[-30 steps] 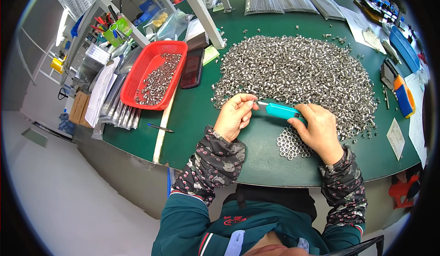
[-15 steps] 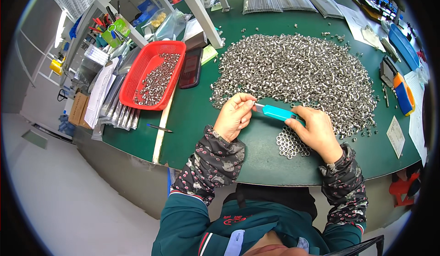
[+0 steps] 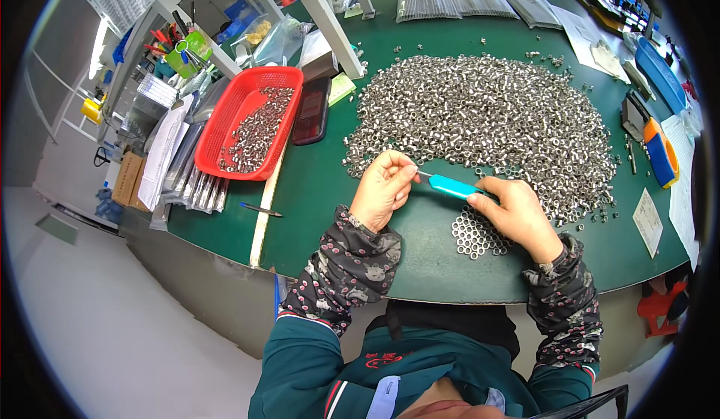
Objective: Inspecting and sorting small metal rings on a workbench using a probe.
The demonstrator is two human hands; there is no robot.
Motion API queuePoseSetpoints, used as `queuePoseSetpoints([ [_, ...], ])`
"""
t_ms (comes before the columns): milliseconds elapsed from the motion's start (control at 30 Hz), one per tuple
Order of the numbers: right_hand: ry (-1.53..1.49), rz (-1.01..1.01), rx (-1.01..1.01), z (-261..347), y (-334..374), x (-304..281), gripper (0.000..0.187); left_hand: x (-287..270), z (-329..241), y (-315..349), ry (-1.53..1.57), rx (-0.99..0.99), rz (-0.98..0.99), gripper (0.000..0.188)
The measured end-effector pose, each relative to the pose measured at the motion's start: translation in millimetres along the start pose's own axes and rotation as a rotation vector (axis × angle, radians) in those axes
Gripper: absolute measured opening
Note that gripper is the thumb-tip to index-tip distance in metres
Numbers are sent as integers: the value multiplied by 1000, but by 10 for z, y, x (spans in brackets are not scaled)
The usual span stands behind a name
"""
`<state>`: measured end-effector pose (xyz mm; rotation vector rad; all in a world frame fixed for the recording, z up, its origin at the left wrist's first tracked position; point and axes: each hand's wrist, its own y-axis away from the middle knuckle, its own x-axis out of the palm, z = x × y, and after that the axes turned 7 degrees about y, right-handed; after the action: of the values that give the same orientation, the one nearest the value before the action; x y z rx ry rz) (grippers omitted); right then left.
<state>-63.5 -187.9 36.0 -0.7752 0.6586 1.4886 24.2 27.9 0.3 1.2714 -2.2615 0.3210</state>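
Knife with turquoise handle and slim metal blade [image 3: 452, 186] hangs over the green tabletop [image 3: 319, 183], pinched near its end by the right hand [image 3: 519, 213]; at the blade tip, the left hand [image 3: 385, 192] pinches a small, mostly hidden piece [image 3: 415, 166]. Behind spreads a heap of silver metal rings [image 3: 480, 111].

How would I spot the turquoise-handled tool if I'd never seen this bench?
On the green table, find the big heap of small metal rings. At its near edge, the turquoise-handled tool slants between the right hand, gripping its back end, and the left hand, toward which its thin metal end points. Unlike the round silvery rings, it is long, straight and brightly coloured.
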Motion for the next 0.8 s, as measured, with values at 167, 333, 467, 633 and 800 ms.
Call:
queuePoseSetpoints([
  [167,14,-28,3,-3,12,16,30,31,9,9,-52,46,-20,5],
  [333,44,-75,7,47,43,45,29,25,31,13,-42,68,-41,9],
  [467,129,-142,-25,83,64,66,28,5,37,13,-7,58,-46,9],
  [633,173,-247,-88,66,81,152,26,-6,64,-1,59,44,-58,8],
  [800,134,-264,-68,92,67,100,26,-4,59,6,99,24,-100,6],
])
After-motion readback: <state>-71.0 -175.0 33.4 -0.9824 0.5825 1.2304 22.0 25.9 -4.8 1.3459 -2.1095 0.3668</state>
